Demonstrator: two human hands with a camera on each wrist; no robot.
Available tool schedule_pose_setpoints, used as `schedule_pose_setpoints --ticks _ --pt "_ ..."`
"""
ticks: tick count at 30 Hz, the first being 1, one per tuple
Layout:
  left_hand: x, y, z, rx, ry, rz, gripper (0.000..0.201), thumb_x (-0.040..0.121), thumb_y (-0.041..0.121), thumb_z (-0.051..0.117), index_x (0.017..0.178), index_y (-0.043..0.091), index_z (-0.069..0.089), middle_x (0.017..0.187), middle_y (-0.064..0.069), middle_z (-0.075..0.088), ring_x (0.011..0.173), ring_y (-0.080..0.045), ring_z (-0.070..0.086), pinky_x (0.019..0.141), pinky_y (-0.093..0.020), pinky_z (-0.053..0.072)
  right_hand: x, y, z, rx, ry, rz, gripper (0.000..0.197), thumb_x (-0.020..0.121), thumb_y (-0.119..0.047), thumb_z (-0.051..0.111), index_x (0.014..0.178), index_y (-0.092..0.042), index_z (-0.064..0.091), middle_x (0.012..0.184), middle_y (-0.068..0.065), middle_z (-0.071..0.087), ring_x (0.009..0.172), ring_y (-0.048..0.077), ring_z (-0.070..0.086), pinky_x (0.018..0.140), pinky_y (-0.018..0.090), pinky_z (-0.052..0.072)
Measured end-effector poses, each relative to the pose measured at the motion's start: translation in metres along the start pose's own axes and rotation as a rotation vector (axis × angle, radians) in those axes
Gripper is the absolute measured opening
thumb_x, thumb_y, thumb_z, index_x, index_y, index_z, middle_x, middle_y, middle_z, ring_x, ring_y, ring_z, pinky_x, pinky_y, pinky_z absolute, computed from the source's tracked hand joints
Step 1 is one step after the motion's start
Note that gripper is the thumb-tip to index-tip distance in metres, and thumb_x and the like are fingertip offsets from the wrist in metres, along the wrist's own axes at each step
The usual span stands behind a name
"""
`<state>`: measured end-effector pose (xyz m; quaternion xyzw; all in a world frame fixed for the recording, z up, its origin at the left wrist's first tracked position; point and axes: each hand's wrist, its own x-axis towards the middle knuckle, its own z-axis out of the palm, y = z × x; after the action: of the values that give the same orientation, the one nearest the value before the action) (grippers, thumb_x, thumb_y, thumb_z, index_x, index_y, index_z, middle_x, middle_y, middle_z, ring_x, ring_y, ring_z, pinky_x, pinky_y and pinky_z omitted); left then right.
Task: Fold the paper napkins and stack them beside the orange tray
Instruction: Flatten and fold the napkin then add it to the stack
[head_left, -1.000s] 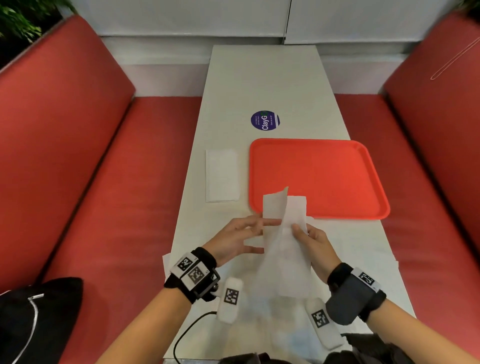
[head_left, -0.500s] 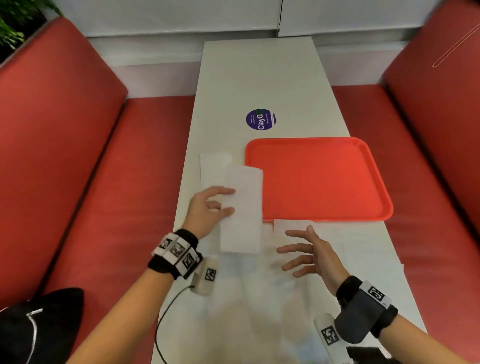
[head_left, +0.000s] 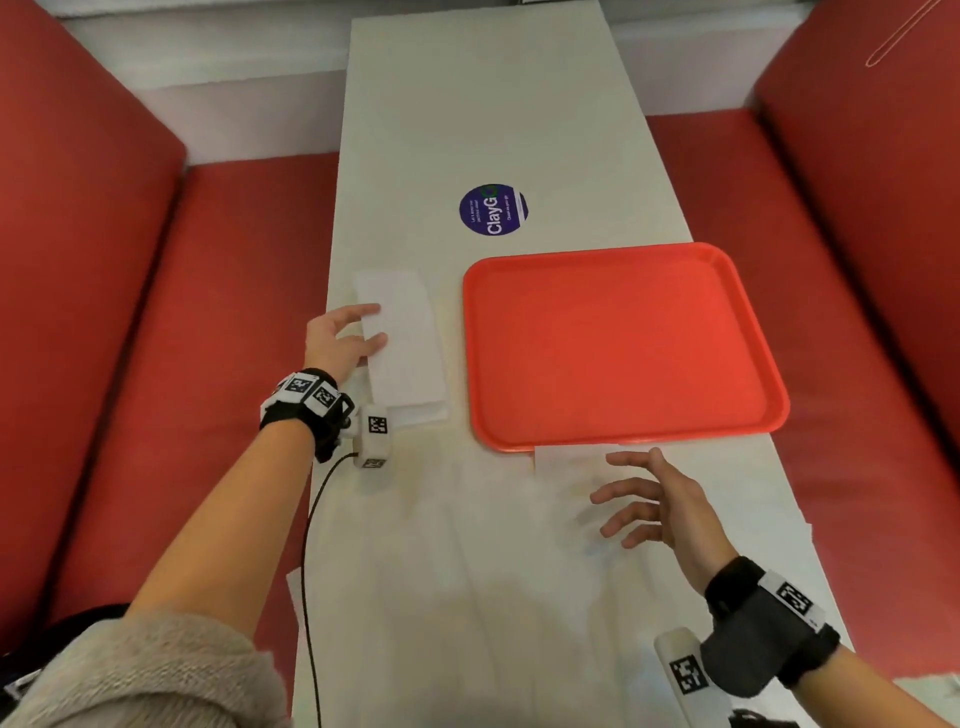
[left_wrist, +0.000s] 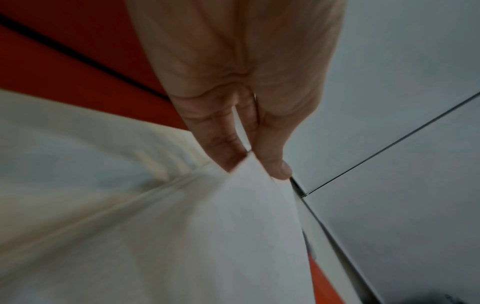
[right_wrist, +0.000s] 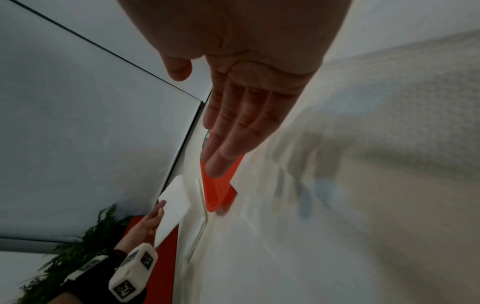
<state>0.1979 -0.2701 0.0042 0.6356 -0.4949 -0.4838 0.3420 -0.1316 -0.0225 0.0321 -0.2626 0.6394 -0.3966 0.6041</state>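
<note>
Your left hand (head_left: 340, 340) pinches a folded napkin (head_left: 402, 345) at the orange tray's (head_left: 623, 343) nine o'clock. Your right hand (head_left: 660, 501) hovers, fingers relaxed, at its six o'clock.

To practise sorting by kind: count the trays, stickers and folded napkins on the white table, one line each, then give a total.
Tray: 1
Sticker: 1
Folded napkins: 2 showing, the top one pinched by the left hand
Total: 4
Unfolded napkins nearer the person are too blurred to count.

Left hand (head_left: 337, 343) pinches with thumb and fingers; right hand (head_left: 657, 501) hovers, fingers spread.
</note>
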Motion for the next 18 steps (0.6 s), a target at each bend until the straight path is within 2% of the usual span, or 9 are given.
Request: schedule_pose_setpoints --ticks 2,4,6,7,9,12,15,17,18 --pt "0.006 -0.010 0.004 0.040 -0.006 -0.039 0.039 0.082 -0.004 0.071 0.114 0.019 0.070 0.127 -0.001 0.060 0.087 -0.020 0.066 0.065 -0.015 0.055 0.003 0.000 -0.003 0.013 0.011 0.000 0.085 0.067 -0.086 0.049 0.117 -0.018 0.062 0.096 0.016 0.074 0.067 0.034 0.068 0.053 0.034 0.051" --pt "0.008 -0.017 0.006 0.105 -0.006 -0.060 0.040 0.082 -0.004 0.071 0.115 0.020 0.069 0.111 0.003 0.064 0.077 -0.013 0.065 0.069 -0.015 0.054 0.007 0.001 -0.005 0.027 0.023 -0.008 0.093 0.058 -0.090 0.053 0.116 -0.018 0.062 0.095 0.017 0.074 0.066 0.034 0.067 0.052 0.032 0.051" --pt "0.009 -0.022 0.006 0.175 -0.007 -0.066 0.040 0.083 -0.003 0.071 0.114 0.022 0.069 0.093 0.010 0.063 0.060 -0.002 0.063 0.070 -0.014 0.052 0.009 0.002 -0.006 0.041 0.031 -0.016 0.093 0.057 -0.090 0.054 0.115 -0.018 0.063 0.095 0.018 0.073 0.065 0.034 0.067 0.052 0.030 0.050" --pt "0.009 -0.023 0.005 0.192 -0.012 -0.065 0.040 0.083 -0.002 0.072 0.113 0.023 0.069 0.093 0.008 0.064 0.059 -0.002 0.063 0.069 -0.014 0.052 0.009 0.001 -0.006 0.042 0.034 -0.020 0.093 0.058 -0.090 0.054 0.115 -0.018 0.063 0.094 0.018 0.073 0.064 0.034 0.066 0.051 0.030 0.050" --pt "0.008 -0.024 0.001 0.212 -0.024 -0.055 0.039 0.082 0.000 0.073 0.110 0.027 0.070 0.101 -0.003 0.067 0.070 -0.011 0.065 0.075 -0.021 0.054 0.009 0.001 -0.007 0.033 0.038 -0.026 0.092 0.058 -0.090 0.054 0.114 -0.018 0.064 0.093 0.018 0.073 0.062 0.033 0.065 0.051 0.031 0.050" --pt "0.003 -0.020 -0.003 0.241 0.015 -0.050 0.036 0.080 0.012 0.078 0.111 0.029 0.071 0.114 -0.009 0.062 0.091 -0.019 0.065 0.088 -0.031 0.053 0.007 -0.001 -0.013 -0.002 0.052 -0.051 0.083 0.068 -0.084 0.050 0.113 -0.016 0.063 0.091 0.018 0.073 0.059 0.030 0.063 0.050 0.031 0.048" --pt "-0.010 -0.010 -0.001 0.376 0.110 0.047 0.035 0.080 0.023 0.079 0.113 0.027 0.070 0.131 -0.007 0.048 0.113 -0.024 0.054 0.097 -0.036 0.047 0.002 -0.006 -0.028 -0.039 0.130 -0.097 0.053 0.094 -0.057 0.039 0.111 -0.012 0.063 0.087 0.018 0.072 0.057 0.030 0.062 0.049 0.031 0.047" --pt "-0.030 -0.002 0.008 0.438 0.144 0.144 0.031 0.079 0.023 0.079 0.109 0.028 0.070 0.127 -0.005 0.048 0.116 -0.026 0.050 0.103 -0.039 0.043 -0.002 -0.007 -0.044 -0.079 0.206 -0.123 0.038 0.102 -0.040 0.039 0.107 -0.011 0.063 0.083 0.017 0.071 0.055 0.029 0.061 0.050 0.031 0.046" --pt "-0.045 0.002 0.016 0.421 0.139 0.181 0.027 0.080 0.020 0.077 0.106 0.027 0.070 0.123 -0.003 0.050 0.112 -0.024 0.051 0.101 -0.036 0.043 -0.005 -0.005 -0.052 -0.110 0.240 -0.137 0.031 0.103 -0.034 0.042 0.104 -0.011 0.064 0.081 0.017 0.070 0.054 0.029 0.060 0.050 0.031 0.046"
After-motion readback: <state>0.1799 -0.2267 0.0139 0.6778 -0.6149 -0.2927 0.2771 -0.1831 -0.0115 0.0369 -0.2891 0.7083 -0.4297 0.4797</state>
